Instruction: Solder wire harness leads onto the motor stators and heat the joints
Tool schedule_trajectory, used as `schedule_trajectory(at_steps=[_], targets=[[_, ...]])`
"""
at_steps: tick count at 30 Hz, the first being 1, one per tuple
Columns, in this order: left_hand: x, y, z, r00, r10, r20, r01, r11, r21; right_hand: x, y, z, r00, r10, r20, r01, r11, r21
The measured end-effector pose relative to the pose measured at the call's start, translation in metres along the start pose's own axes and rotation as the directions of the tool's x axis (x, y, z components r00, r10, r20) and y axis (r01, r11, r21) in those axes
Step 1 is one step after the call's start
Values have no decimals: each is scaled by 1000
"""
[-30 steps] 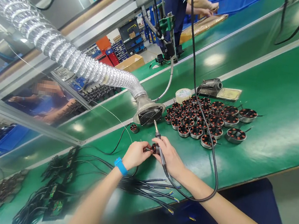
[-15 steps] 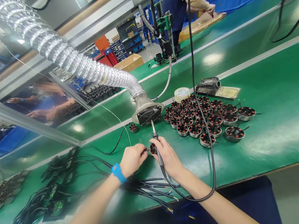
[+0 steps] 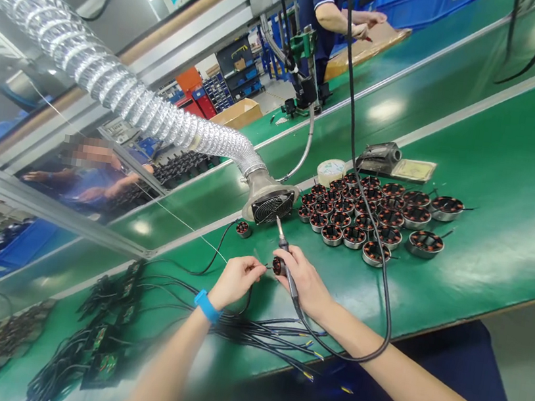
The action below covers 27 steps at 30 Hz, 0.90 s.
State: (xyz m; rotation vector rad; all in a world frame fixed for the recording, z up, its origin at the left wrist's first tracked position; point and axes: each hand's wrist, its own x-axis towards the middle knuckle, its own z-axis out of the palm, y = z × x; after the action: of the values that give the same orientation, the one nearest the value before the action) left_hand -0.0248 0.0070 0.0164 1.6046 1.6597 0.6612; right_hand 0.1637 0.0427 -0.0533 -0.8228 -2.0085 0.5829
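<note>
My right hand (image 3: 303, 280) is closed around a soldering iron (image 3: 285, 256) whose tip points up and away, and its fingers also pinch a small copper-wound stator (image 3: 277, 267). My left hand (image 3: 235, 278), with a blue wristband (image 3: 206, 305), pinches fine wires coming off that stator's left side. Both hands hover just above the green bench (image 3: 462, 268), in front of the fume extractor fan (image 3: 271, 205). The iron's black cable (image 3: 379, 289) loops right and rises overhead.
Several wound stators (image 3: 369, 215) sit in a cluster right of the fan, with an iron stand (image 3: 378, 156) and tape roll (image 3: 330, 169) behind. One lone stator (image 3: 243, 228) lies left of the fan. Black wire bundles (image 3: 258, 335) and circuit boards (image 3: 103, 343) lie near left. Other people work beyond.
My left hand has drawn slightly left, away from the stator, stretching its wires. My right hand with the iron has barely moved.
</note>
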Motion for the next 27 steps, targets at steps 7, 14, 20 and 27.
schedule_trajectory(at_steps=[7, 14, 20, 27], targets=[[8, -8, -12, 994, -58, -97, 34, 971, -237, 0, -2, 3, 990, -107, -88, 105, 994, -27], [54, -28, -45, 937, 29, -349, -3, 997, 74, 8, -10, -22, 935, 36, -352, -163, 926, -339], [75, -20, -58, 847, 117, -519, 10, 972, 235, 11, 12, -36, 958, 109, -265, -217, 879, -423], [-8, 3, -36, 848, 310, -430, -206, 940, 272, 12, 29, -52, 971, -99, -217, -80, 722, -687]])
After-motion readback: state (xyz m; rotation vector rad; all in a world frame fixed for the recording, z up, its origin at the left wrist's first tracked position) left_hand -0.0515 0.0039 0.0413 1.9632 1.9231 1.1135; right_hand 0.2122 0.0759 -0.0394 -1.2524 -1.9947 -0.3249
